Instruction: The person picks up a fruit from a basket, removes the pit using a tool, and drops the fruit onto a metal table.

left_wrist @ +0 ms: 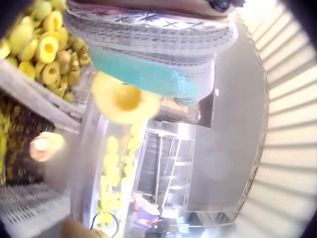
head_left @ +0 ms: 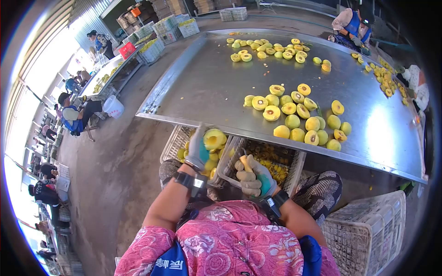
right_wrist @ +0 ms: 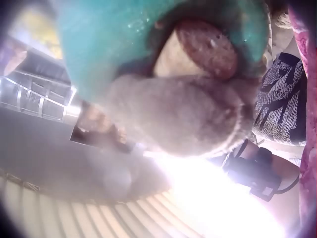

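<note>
My gloved left hand [head_left: 198, 149] holds a halved yellow peach [head_left: 214, 139] over the left crate [head_left: 171, 143], which contains more peach halves. Its hollowed pit cavity shows in the left wrist view, where the peach half [left_wrist: 111, 101] sits under the teal glove palm. In the gloved right hand [head_left: 257, 177] is a wooden-handled tool [head_left: 245, 163], gripped with the fingers curled round it. The cut end of the wooden handle [right_wrist: 208, 49] sticks out of the fist in the right wrist view. Below this hand stands the right crate [head_left: 298, 168], holding dark pits and yellow scraps.
A metal table [head_left: 193, 87] spans the front, bearing a near group of peach halves [head_left: 288, 108] and a far one. An upturned white crate [head_left: 363, 234] stands at the right. Several people work around; one person [head_left: 352, 25] is across the table. A white bucket [head_left: 113, 106] stands left.
</note>
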The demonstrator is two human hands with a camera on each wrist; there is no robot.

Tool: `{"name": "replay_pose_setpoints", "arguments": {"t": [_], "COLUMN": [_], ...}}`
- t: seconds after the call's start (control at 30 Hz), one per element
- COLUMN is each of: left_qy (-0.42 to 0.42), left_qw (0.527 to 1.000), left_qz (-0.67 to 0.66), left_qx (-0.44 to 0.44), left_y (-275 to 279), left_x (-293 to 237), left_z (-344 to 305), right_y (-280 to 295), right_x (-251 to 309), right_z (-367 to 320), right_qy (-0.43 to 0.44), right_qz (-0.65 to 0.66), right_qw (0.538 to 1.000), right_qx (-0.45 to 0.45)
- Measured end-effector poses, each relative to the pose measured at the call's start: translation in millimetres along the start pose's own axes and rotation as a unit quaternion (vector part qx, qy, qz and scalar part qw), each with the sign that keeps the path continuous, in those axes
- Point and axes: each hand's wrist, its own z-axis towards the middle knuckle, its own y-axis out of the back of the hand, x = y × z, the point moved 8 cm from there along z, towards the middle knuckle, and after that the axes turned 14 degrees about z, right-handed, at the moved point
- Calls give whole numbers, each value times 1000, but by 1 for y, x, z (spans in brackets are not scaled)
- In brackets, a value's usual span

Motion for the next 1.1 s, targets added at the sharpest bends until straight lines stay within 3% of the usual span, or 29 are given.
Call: {"name": "replay_pose_setpoints", "arguments": {"t": [0.07,0.17,0.2,0.3,0.5,0.53,0.63,0.77,0.87,0.97,1.03,1.07,1.1], "left_qy": [-93,-216,-152,-146,-107,-71,-169,-133,-129,-151,-86,-50,-33], "left_qw": [973,864,865,815,639,631,606,705,709,744,891,942,964], "left_qz": [194,435,465,561,761,769,776,690,684,645,439,325,257], "left_qx": [-82,-135,-106,-18,47,72,57,100,108,88,75,65,63], "left_y": [24,-6,-30,-93,-189,-199,-202,-208,-210,-210,-196,-186,-175], "left_x": [-34,-64,-61,-35,2,6,28,34,34,25,24,24,24], "left_z": [-1,12,12,38,78,78,91,94,91,80,77,74,72], "right_y": [8,21,23,17,-4,-6,-5,-9,-15,-20,-21,-21,-21], "right_x": [15,28,34,50,71,71,74,77,79,78,79,79,78], "right_z": [-1,1,1,-5,-25,-28,-33,-38,-41,-43,-48,-49,-51], "right_qy": [44,63,80,140,232,238,254,273,289,289,310,319,324], "right_qz": [6,67,49,-2,-100,-106,-121,-146,-169,-189,-227,-244,-269], "right_qw": [999,995,995,990,967,964,958,949,938,933,915,906,895], "right_qx": [-3,33,27,5,-42,-43,-59,-67,-89,-99,-121,-132,-150]}}
